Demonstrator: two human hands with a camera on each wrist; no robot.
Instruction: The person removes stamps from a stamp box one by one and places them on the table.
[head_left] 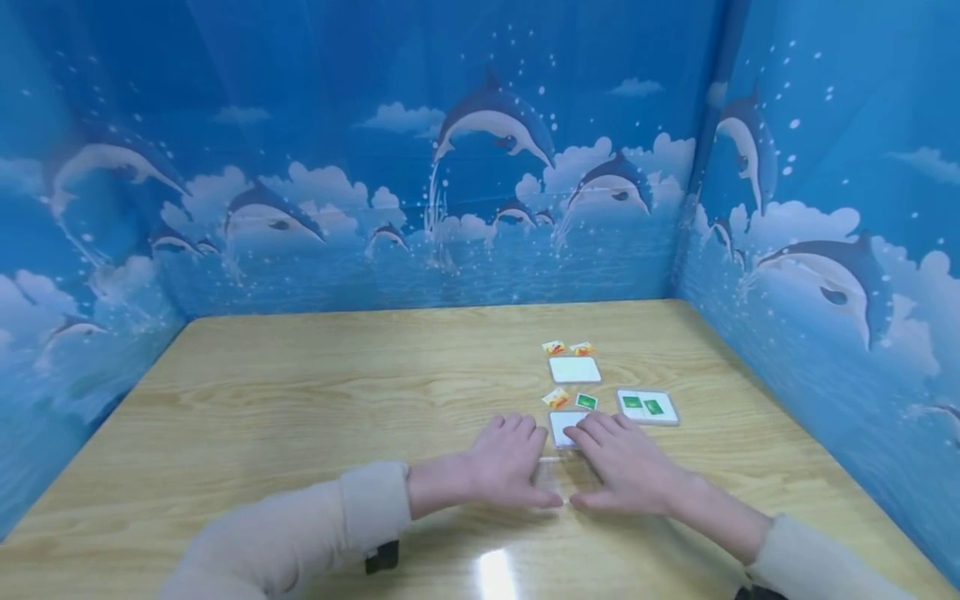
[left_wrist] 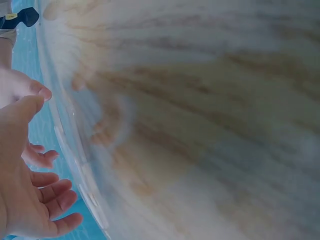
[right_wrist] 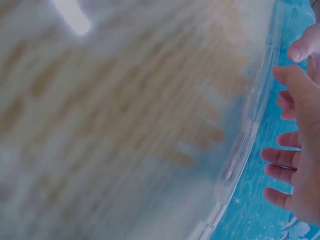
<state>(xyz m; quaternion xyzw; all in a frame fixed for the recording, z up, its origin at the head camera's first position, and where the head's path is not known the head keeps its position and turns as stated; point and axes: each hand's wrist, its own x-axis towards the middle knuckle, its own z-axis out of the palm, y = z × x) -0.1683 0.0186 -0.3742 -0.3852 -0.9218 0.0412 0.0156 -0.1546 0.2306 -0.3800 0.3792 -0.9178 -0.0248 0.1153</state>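
While holding left hand (head_left: 506,462) and right hand (head_left: 626,467) loosely extended over the table (head_left: 300,375), had white tray (head_left: 561,429) at right's ten o'clock, green-patched tray (head_left: 670,406) at one.

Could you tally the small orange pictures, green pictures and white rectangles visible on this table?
Orange pictures: 3
Green pictures: 3
White rectangles: 3, one partly hidden by the right hand
Total: 9 in view

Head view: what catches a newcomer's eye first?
The vivid blue dolphin backdrop rises behind and beside the wooden table. Next, the person's left grip and right grip, thumb tips close together, in the foreground. A white rectangle with green patches lies just beyond the right grip.
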